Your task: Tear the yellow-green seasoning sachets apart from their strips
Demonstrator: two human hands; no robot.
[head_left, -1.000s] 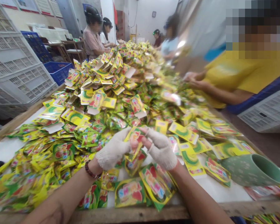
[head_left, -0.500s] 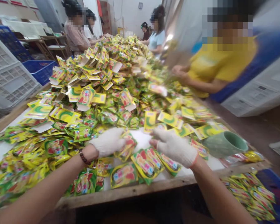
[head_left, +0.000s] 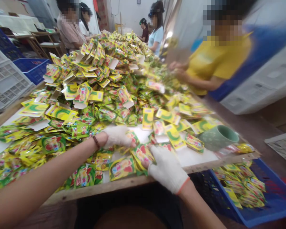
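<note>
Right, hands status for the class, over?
Left hand at a packet, grip unclear. Right hand on another packet. Packet heap ahead; green container off right, clear of both hands.

A heap of packs (head_left: 114, 68) runs down the middle of the surface (head_left: 193, 158) to its near part. Before the heap is the left hand (head_left: 116, 136), with the right hand (head_left: 165, 168) nearer the front edge. A container (head_left: 207, 138) lies near the right corner; below that corner, a basket (head_left: 276, 203) holds packs. Crates (head_left: 9, 81) stand left of the surface, a person (head_left: 209, 63) right.
</note>
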